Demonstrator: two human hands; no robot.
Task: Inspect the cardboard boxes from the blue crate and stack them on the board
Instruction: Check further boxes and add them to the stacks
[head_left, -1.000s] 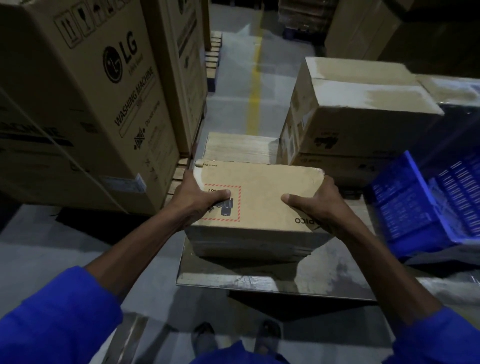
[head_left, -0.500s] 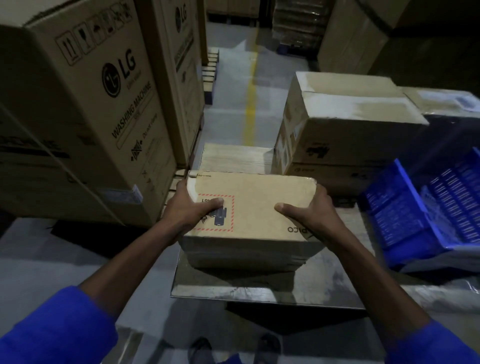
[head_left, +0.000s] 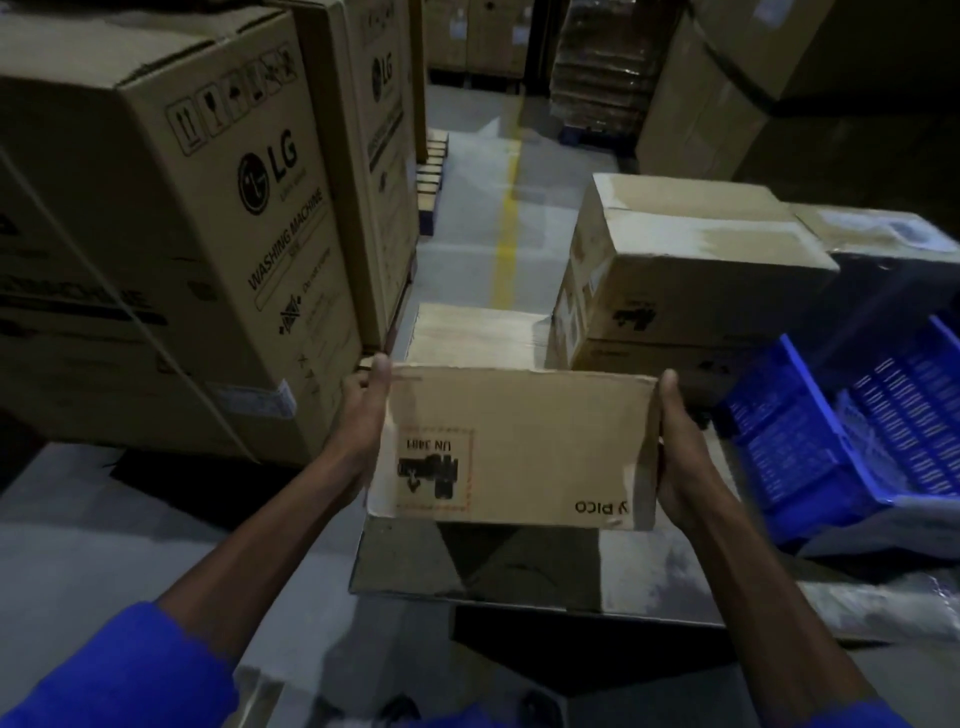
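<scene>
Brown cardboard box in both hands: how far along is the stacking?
Done: nothing sits on the shiny grey board. In hand: left hand and right hand hold the brown cardboard box by its ends. Left: placing it; the blue plastic crate's contents are unclear.

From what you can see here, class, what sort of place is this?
Most likely a warehouse: tall washing-machine cartons on pallets, a yellow floor line, and more stacked cartons.

board front open, stacked boxes behind, crate seemingly close right
</scene>
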